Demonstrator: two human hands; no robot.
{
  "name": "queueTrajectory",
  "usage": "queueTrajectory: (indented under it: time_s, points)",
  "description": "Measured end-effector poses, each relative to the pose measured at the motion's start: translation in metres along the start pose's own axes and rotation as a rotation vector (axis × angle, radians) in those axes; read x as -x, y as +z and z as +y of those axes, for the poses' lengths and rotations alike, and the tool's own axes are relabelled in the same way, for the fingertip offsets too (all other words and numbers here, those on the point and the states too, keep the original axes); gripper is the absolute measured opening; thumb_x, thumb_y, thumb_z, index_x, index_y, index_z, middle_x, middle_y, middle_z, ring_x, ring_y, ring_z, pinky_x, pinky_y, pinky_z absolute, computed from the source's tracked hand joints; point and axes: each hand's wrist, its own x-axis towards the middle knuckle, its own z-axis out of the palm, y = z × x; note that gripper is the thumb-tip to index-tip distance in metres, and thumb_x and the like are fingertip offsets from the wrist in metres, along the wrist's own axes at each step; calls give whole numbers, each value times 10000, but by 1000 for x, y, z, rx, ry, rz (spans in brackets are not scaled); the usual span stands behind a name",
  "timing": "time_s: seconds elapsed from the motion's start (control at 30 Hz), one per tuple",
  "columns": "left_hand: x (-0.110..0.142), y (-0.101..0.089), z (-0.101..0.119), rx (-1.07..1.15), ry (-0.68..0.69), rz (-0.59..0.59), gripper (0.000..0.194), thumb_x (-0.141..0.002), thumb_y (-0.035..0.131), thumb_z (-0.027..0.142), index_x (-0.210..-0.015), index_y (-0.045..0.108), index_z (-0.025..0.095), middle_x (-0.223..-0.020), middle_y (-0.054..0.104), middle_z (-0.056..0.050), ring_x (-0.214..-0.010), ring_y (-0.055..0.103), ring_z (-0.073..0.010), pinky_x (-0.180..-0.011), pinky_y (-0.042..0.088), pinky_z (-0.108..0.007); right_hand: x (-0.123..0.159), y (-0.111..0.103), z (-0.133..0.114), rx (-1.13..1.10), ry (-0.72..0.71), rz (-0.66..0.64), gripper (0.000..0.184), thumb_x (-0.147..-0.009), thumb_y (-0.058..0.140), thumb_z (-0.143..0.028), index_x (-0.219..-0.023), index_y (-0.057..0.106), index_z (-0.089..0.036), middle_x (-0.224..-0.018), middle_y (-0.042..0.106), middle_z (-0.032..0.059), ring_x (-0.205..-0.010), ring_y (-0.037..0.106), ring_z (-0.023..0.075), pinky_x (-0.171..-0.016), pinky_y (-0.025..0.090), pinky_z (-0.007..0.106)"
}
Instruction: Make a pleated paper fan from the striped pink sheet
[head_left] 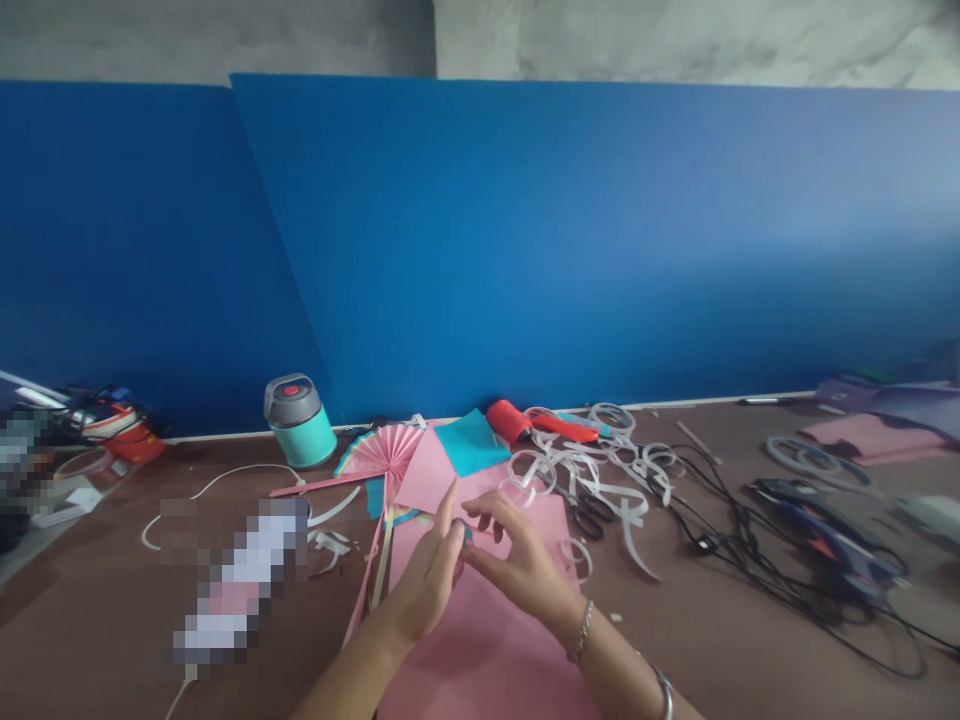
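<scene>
In the middle of the head view my left hand (431, 570) is raised over a large pink paper sheet (487, 650). Its fingers are pressed together, and a small blue piece (469, 536), too small to name, shows at its thumb. Facing it, my right hand (517, 550) has curved fingers spread apart, the thumb tip close to that piece. Whether the right thumb touches it, I cannot tell. Beyond the hands lie a smaller pink sheet (426, 478), a turquoise paper square (474, 443) and a pleated pink paper fan (388, 452) with long strips.
Curled white strips (592, 480), scissors (589, 515) and a red roll (508, 422) lie behind my right hand. Black cables (739, 545) tangle at the right. At the left stand a turquoise container with a grey lid (300, 425) and a blurred-out phone-like object (240, 585). A blue panel (525, 240) closes the back.
</scene>
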Motion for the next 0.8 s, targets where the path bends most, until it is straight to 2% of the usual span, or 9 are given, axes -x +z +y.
queueTrajectory:
  time_s: [0.13,0.23,0.37,0.43,0.53,0.63,0.8]
  points:
    - [2,-4,-3,-243,31,3,517,-934,428,431,-1388,424,185,-619,444,39,-592,413,-160,-582,299,-278,-2,-3,-1,23,0,-127,312,-788,689,-272,-1090,618,-240,-934,602,45,-807,563,180,-632,461,288]
    - [-1,-7,-4,-231,51,23,515,-925,436,467,-1357,462,188,-612,453,36,-563,405,-156,-562,306,-281,-2,-4,-2,44,4,-134,203,-776,703,-273,-961,635,-228,-879,606,35,-775,556,178,-629,454,292]
    - [-12,-13,-5,-94,101,168,503,-914,428,502,-1304,490,189,-786,601,-27,-679,530,-179,-632,405,-292,-3,-5,-1,36,-40,-13,153,-789,690,-293,-893,610,-215,-817,599,27,-729,539,171,-614,441,287]
    - [-18,-17,-5,-11,75,202,476,-896,454,499,-1242,522,179,-884,636,-55,-763,584,-192,-694,451,-308,-3,-5,1,35,-88,75,145,-814,664,-301,-912,608,-211,-829,596,34,-729,531,170,-623,442,288]
    - [-22,-21,-3,92,-17,91,463,-844,528,497,-1142,569,146,-844,647,-65,-671,613,-179,-594,470,-285,-2,-6,8,59,-126,173,162,-847,622,-301,-984,603,-216,-851,593,42,-727,523,172,-630,446,295]
    - [-20,-19,2,112,-72,-36,427,-816,594,472,-1072,609,130,-743,623,-41,-525,558,-127,-483,414,-239,-1,-5,15,107,-122,226,220,-860,599,-308,-1063,590,-225,-846,592,42,-725,522,177,-634,454,305]
    - [-17,-14,10,133,-43,41,355,-760,703,413,-966,653,129,-656,590,-10,-526,521,-100,-508,382,-219,0,-5,19,190,-110,237,274,-837,627,-340,-1082,594,-224,-802,588,34,-695,521,176,-639,467,314]
